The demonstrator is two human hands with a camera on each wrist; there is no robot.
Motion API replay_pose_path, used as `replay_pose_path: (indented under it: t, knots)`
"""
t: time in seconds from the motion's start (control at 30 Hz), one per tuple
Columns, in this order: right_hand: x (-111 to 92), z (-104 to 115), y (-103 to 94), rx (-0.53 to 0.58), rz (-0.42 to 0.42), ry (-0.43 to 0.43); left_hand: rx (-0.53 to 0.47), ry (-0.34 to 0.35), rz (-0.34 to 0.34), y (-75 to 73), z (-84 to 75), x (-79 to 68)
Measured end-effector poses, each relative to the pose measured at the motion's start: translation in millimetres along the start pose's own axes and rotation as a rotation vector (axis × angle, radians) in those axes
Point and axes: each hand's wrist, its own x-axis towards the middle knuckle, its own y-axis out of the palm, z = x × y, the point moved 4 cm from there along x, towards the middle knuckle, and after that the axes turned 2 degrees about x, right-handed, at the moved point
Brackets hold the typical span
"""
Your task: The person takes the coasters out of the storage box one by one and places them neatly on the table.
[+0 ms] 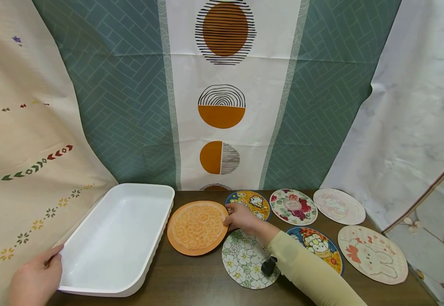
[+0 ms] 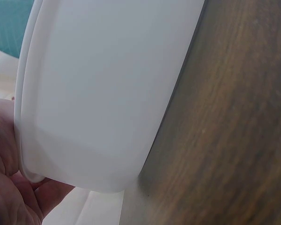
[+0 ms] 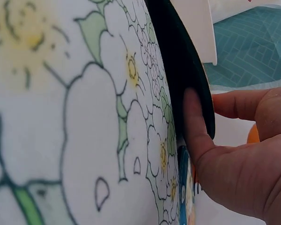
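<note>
My right hand [image 1: 244, 219] pinches the right edge of a round orange placemat [image 1: 196, 227], thumb and fingers on either side of it. The right wrist view shows that mat's dark underside [image 3: 175, 51], tilted up. Below my right wrist lies a round white-flower placemat [image 1: 241, 259]; a blue-rimmed cartoon placemat [image 1: 260, 206] is just behind the fingers. At the left, my left hand [image 1: 36, 276] grips the rim of a deep white rectangular tray [image 1: 108, 238] near its front left corner. The tray's side wall [image 2: 103, 93] fills much of the left wrist view.
Farther right lie a rose-patterned placemat [image 1: 293, 207], a pale pink one [image 1: 339, 207], a rabbit one [image 1: 372, 255] and another blue-rimmed cartoon one [image 1: 317, 246], partly under my sleeve. Patterned cloths [image 1: 122, 93] hang behind the brown wooden table [image 1: 183, 280] and at both sides.
</note>
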Motion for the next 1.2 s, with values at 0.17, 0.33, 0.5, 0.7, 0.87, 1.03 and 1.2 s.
replay_pose_path:
  t: [0.17,0.33,0.5,0.7,0.87,1.03,1.2]
  knots:
    - [-1.1,0.6,-2.4,-0.064,-0.021,-0.026,0.003,0.001,0.002,-0.1,0.5,1.0]
    - [-4.2,3.7,-2.5,-0.109,-0.032,-0.061,0.007,0.0,0.004,0.4,1.6,1.7]
    - [-7.4,6.2,-3.0,-0.21,-0.059,-0.098,0.01,0.0,-0.002,0.3,0.7,0.9]
    - [-10.1,6.8,-5.5,-0.427,-0.107,-0.153,0.015,0.013,-0.008,-0.6,-0.8,0.5]
    - [-13.0,5.5,-6.8,-0.389,-0.128,-0.152,0.019,0.016,-0.007,0.2,-0.7,1.3]
    - [-16.4,5.6,-9.4,-0.368,-0.157,-0.141,0.019,0.033,-0.01,1.2,-3.4,3.9]
    - [-19.9,4.1,-13.3,-0.343,-0.148,-0.154,0.015,0.041,-0.007,4.0,-6.0,5.4]
